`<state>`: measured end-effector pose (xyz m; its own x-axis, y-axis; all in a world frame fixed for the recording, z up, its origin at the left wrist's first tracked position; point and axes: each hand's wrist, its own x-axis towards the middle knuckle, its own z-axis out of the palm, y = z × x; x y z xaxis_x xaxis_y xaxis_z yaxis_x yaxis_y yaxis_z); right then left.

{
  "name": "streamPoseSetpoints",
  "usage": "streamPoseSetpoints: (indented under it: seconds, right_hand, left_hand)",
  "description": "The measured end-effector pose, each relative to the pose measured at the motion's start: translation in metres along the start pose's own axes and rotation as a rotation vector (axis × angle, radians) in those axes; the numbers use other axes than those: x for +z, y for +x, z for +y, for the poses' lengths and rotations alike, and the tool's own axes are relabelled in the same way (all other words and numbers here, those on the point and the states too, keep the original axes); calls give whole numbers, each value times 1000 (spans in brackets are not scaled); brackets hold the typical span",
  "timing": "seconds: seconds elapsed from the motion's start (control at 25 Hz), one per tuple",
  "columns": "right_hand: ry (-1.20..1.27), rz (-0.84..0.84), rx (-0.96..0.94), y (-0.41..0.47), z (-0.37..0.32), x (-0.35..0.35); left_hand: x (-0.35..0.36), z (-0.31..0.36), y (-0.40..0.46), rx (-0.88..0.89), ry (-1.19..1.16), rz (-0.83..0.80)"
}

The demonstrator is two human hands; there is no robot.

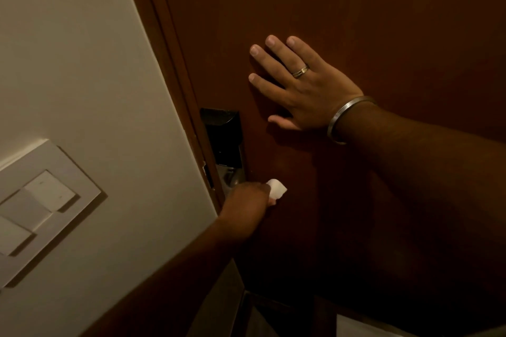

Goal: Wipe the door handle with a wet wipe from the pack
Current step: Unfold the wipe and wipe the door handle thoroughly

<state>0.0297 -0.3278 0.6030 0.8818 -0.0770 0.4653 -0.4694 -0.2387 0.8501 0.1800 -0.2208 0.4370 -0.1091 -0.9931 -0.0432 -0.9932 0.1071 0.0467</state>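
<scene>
A dark brown wooden door (356, 8) fills the right of the head view. A black and metal lock plate (226, 139) sits at its left edge, with the handle's round metal base (231, 179) just below. My left hand (246, 200) is closed around the handle, which it hides, and grips a white wet wipe (277, 188) whose folded end sticks out to the right. My right hand (298, 85) lies flat on the door above and to the right of the lock, fingers spread, with a ring and a metal bangle. The wipe pack is not in view.
A cream wall (82, 63) takes up the left, with a white switch panel (41, 205) at lower left. The brown door frame (169, 49) runs diagonally between wall and door. The floor area at the bottom is dark and unclear.
</scene>
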Motion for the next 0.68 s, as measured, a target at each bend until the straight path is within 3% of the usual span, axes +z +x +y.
streamPoseSetpoints:
  seconds: [0.12, 0.28, 0.4, 0.48, 0.56, 0.68]
  right_hand:
    - [-10, -8, 9, -1, 0, 0]
    - [-53, -9, 14, -2, -1, 2]
    - [-40, -38, 20, -1, -1, 2]
    - [-26, -66, 22, -4, -1, 0]
    - [7, -116, 11, -4, 3, -6]
    - [235, -113, 74, -4, 1, -21]
  left_hand:
    - [-2, -37, -17, 234, 20, 100]
    - [-33, -109, -22, 466, 256, 165]
    - [-33, -91, -15, 454, 288, 66]
    - [-12, -46, -12, 317, 194, 47]
    - [3, -3, -12, 181, 84, 128]
    - [9, 17, -24, 272, -211, 245]
